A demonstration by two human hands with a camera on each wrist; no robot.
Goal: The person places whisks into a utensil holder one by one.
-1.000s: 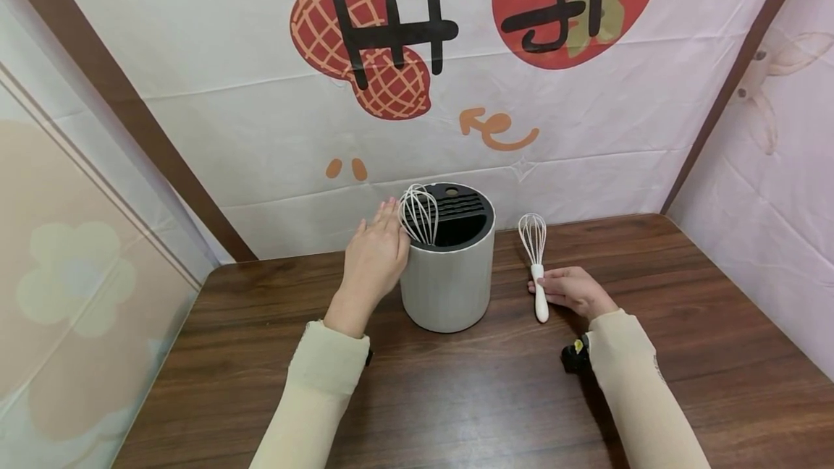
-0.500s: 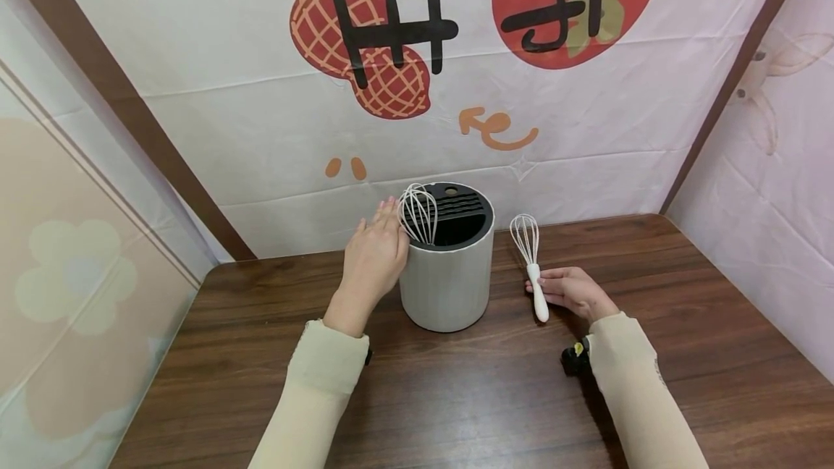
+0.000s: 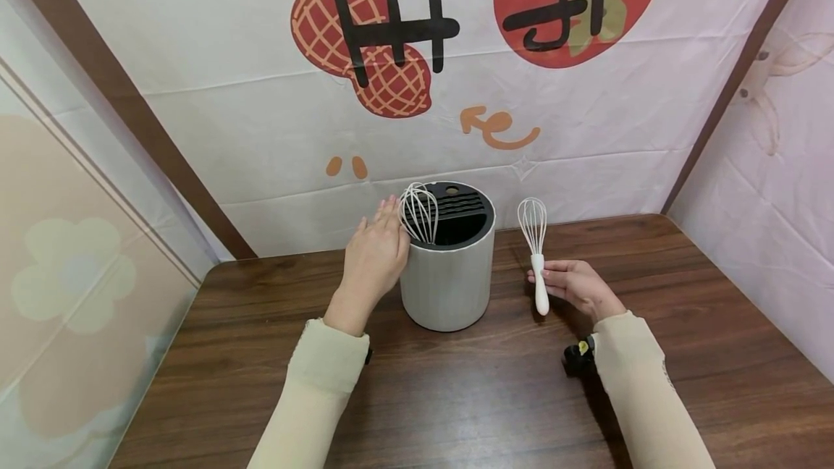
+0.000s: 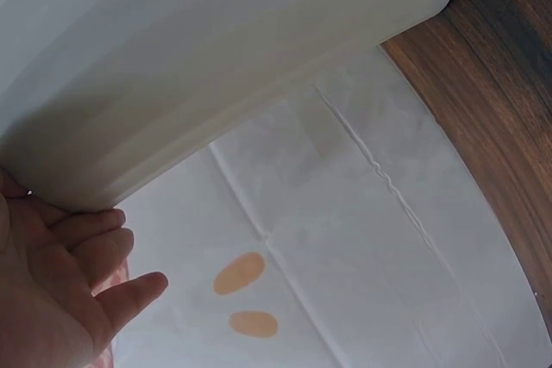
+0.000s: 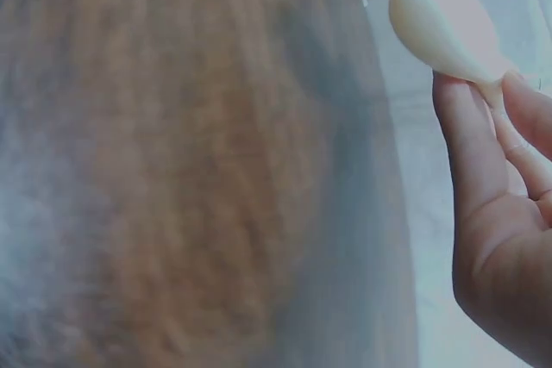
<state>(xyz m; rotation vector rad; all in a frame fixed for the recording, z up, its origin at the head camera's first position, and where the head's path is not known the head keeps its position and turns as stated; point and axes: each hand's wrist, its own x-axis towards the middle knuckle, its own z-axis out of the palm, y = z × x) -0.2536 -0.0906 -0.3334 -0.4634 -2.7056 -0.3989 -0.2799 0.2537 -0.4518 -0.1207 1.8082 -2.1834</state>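
A light grey utensil holder with a black slotted lid stands upright on the table. My left hand rests against its left side with fingers fairly straight; in the left wrist view the fingers touch the holder's wall. One white whisk has its wire head above the holder's left part, its handle hidden. To the right of the holder, my right hand pinches the handle of a second white whisk, wires pointing away from me. The rounded handle end sticks out past the fingertips.
The brown wooden table runs back to a printed white cloth wall. Cloth walls also flank it on both sides. A small black device sits at my right wrist.
The right hand's whisk tipped left, then swung back more upright. It is now raised and farther from me, and the hand moved slightly with it. My left hand and the holder stay put.
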